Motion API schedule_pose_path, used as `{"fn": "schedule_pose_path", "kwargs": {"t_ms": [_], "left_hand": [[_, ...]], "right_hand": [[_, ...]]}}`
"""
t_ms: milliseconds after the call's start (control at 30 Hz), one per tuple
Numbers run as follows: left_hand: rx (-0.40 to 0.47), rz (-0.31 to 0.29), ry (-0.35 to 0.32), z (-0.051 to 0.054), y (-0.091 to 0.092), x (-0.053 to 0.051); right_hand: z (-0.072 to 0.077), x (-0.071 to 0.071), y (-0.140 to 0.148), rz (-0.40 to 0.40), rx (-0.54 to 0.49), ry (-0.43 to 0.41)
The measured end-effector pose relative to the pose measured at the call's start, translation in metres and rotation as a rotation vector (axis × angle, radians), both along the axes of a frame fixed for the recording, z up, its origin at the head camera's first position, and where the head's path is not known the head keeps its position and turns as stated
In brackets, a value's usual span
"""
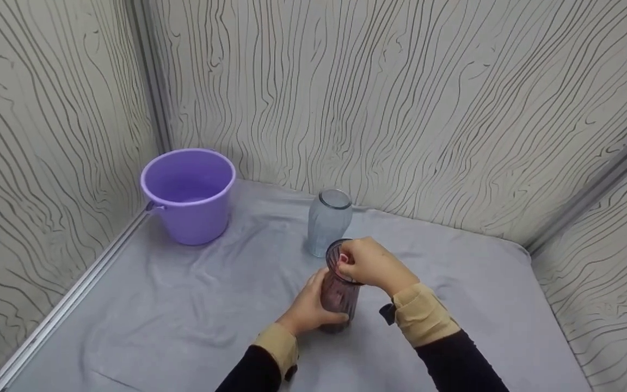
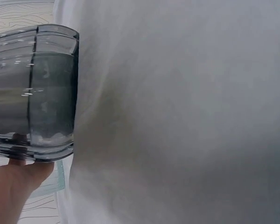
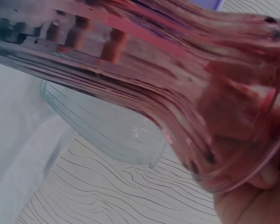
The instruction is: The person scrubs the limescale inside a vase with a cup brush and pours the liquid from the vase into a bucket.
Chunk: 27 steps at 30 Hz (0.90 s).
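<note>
A ribbed, purple-tinted glass vase with a flared mouth stands tilted in front of the person. My left hand grips its lower body, thumb on the near side; the left wrist view shows the base of the vase just above the cloth. At the rim, my right hand pinches a small pink-and-white piece that reaches into the mouth. Pink colour shows through the glass in the right wrist view, but the piece's kind cannot be made out. Directly behind is a pale blue glass vase, upright.
A purple bucket stands at the back left, near the corner. Grey cloth with wrinkles covers the table. Wood-grain patterned panels enclose the back and both sides.
</note>
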State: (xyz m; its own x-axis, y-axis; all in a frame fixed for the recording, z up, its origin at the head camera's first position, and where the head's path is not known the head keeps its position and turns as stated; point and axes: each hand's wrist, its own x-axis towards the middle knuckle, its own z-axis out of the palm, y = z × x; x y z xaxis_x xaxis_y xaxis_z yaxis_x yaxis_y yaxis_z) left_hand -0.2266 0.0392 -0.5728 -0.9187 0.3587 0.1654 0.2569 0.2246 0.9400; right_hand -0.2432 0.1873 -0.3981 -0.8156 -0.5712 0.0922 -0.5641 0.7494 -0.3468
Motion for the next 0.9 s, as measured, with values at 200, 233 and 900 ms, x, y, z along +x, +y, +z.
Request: {"fn": "schedule_pose_path", "kwargs": {"t_ms": [200,233,900], "left_hand": [[0.014,-0.008,-0.001,-0.0018,-0.0006,0.0005],[0.016,-0.009,-0.003,-0.0021,-0.0005,0.0006],[0.014,-0.001,-0.018,-0.0028,-0.0018,0.0004]], "right_hand": [[0.0000,-0.0005,-0.0085,-0.001,0.066,0.033],[-0.0008,0.0000,-0.0089,-0.001,0.055,0.041],[0.0011,0.0066,-0.0098,-0.021,0.025,0.011]]}}
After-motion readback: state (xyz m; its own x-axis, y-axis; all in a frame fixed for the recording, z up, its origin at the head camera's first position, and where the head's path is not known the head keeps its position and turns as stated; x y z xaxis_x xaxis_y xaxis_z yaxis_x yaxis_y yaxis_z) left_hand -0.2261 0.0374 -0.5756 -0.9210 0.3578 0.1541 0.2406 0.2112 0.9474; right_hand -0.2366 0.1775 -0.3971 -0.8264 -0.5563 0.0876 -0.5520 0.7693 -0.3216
